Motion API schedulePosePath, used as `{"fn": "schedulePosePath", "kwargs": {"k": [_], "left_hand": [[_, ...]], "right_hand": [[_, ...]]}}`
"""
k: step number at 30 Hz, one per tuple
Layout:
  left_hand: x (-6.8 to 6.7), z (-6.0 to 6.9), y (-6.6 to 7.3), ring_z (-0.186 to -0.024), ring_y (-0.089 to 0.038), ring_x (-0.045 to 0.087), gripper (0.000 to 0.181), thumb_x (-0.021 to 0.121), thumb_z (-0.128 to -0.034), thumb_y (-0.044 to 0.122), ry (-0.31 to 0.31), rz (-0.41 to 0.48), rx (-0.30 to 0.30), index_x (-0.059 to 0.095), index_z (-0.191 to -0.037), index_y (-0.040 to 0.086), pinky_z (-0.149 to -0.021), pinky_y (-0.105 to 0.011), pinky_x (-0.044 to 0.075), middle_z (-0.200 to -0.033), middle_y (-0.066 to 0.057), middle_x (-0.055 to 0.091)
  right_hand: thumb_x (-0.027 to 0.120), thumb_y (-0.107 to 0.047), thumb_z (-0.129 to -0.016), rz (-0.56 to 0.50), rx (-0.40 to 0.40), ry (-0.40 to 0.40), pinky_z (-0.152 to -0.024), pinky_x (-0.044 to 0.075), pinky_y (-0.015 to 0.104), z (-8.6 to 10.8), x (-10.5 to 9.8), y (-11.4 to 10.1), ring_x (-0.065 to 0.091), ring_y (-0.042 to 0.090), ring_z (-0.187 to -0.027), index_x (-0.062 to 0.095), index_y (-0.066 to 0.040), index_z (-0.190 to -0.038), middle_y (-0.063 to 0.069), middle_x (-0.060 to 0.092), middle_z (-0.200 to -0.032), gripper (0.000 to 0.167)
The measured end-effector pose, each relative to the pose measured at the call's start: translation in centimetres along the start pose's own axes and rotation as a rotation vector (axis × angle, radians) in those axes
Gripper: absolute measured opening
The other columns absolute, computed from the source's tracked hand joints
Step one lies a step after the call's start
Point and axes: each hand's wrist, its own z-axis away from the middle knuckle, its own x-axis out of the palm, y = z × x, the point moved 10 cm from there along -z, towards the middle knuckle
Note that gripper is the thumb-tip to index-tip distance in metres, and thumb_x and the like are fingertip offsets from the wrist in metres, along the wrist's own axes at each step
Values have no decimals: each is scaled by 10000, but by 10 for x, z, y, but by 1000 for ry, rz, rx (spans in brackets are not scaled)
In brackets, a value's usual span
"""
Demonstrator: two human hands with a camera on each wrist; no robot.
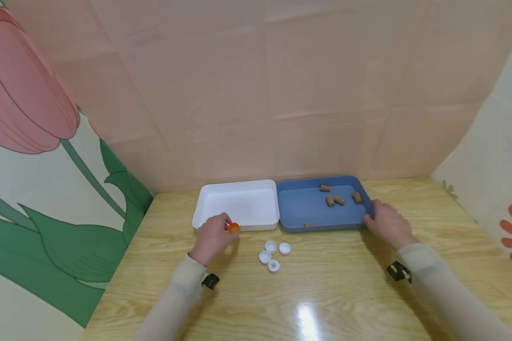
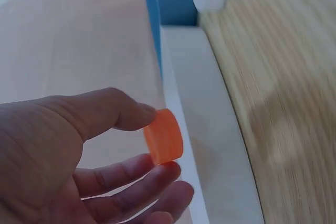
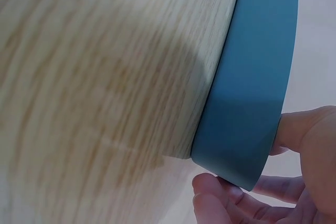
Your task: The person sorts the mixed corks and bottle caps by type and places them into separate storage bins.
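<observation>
Between the thumb and fingers of my left hand [image 1: 213, 237] is an orange cap [image 1: 234, 228], held at the front left edge of the white tray [image 1: 256, 228]. The left wrist view shows the orange cap [image 2: 164, 137] pinched on its rim, beside the tray's white wall [image 2: 210, 124]. My right hand [image 1: 390, 224] grips the front right corner of the blue tray [image 1: 324, 228]. In the right wrist view the thumb of that hand [image 3: 294, 166] lies over the blue wall [image 3: 247, 87], with fingertips against its outside. Several brown cork-like pieces [image 1: 339, 200] lie inside the blue tray.
Several white caps [image 1: 265, 257] lie grouped on the wooden table [image 1: 247, 303] in front of the trays. The two trays stand side by side against a pinkish backdrop [image 1: 222, 94]. Printed flower panels [image 1: 59, 255] stand on both sides.
</observation>
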Motion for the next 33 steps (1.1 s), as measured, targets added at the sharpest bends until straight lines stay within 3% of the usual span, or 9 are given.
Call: {"fn": "schedulePosePath", "kwargs": {"k": [7,11,19,23,27,33], "left_hand": [[-9,-17,-34,-678,-203,561,248,699,-829,272,53,-34,-113,668,-968,69,-583,-351,415,-774,-20,641],[-10,-26,-48,-703,-215,582,255,696,-828,286,48,-49,-152,671,-953,64,-602,-363,427,-798,-35,658],[-9,-47,-69,-806,-230,605,293,714,-834,326,-49,-53,-232,679,-940,56,-704,-417,468,-914,-65,685],[-6,-56,-72,-711,-203,542,262,723,-828,321,-99,-58,-253,642,-756,83,-635,-363,411,-761,-22,616],[-1,-63,-75,-573,-154,424,377,726,-826,303,-142,-64,-268,515,-557,146,-541,-311,324,-574,37,457],[4,-65,-79,-534,-131,347,419,719,-841,309,-194,-80,-300,501,-515,160,-501,-292,302,-525,47,386]], "right_hand": [[517,-275,-986,6,-7,3,-822,472,653,1,0,-2,517,566,-1110,348,182,-1398,438,474,-1272,638],[511,-273,-986,6,-8,3,-829,471,655,0,0,-3,513,570,-1115,345,185,-1400,442,471,-1273,639],[511,-271,-990,10,-8,2,-822,473,653,0,1,0,517,571,-1104,348,189,-1394,442,475,-1268,634],[509,-267,-989,15,-7,5,-820,473,655,-1,1,1,522,570,-1097,350,190,-1387,442,482,-1256,627],[507,-265,-991,20,-8,1,-809,478,652,-1,2,1,527,569,-1091,347,190,-1386,441,484,-1252,624],[504,-266,-993,14,-13,4,-800,480,650,0,1,-3,532,566,-1081,350,189,-1385,437,489,-1244,620]]}}
